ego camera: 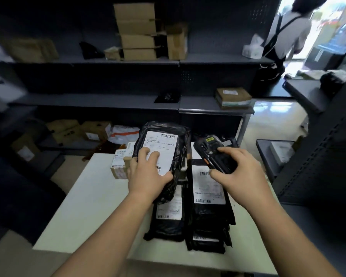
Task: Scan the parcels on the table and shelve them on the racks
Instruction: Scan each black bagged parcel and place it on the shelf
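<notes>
left hand [148, 174] grips a black poly-bag parcel [164, 142], label up, fingers on the label. right hand [240, 172] grips a handheld scanner [212, 152] just right of that parcel. beneath both hands, further black parcels [208, 196] lie on the white table [100, 206]; racks [108, 99] stand beyond.

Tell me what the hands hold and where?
The left hand grips the black parcel at its near end; the right hand grips the scanner around its near half.
</notes>
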Tool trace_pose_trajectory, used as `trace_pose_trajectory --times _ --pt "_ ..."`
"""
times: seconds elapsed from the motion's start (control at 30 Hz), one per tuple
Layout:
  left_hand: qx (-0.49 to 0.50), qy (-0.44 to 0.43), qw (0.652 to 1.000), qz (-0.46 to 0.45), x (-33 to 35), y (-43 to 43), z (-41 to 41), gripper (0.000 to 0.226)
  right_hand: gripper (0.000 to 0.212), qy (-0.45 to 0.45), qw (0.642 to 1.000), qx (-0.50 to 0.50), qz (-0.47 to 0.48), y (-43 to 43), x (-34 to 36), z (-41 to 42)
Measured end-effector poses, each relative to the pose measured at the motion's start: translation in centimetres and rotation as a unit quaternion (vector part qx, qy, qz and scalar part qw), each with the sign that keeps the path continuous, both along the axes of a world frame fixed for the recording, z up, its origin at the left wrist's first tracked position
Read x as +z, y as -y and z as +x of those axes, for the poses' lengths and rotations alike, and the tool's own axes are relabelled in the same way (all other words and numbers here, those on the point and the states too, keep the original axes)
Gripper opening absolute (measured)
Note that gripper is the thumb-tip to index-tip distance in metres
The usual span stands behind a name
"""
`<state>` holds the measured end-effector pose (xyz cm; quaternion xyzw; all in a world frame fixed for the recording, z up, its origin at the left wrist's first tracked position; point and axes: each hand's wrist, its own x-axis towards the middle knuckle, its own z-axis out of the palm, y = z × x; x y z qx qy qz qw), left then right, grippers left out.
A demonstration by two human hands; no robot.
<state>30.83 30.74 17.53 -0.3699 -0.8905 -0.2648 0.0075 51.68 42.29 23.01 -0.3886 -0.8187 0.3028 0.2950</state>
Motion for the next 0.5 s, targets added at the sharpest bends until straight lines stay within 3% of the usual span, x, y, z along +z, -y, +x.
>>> trace_pose_trajectory --times 0.27,0.5 --pt "-0.010 -0.072 0.992 0.105 10.0 -1.2 1.3 0.061 0.055 -0.049 0.998 -0.007 0.047 -0.1 7.1 1.1" --pt "-0.017 -0.115 0.978 0.170 13.3 -3.4 2.8 0.060 0.056 -0.070 0.995 -0.019 0.067 -0.6 10.7 2.7"
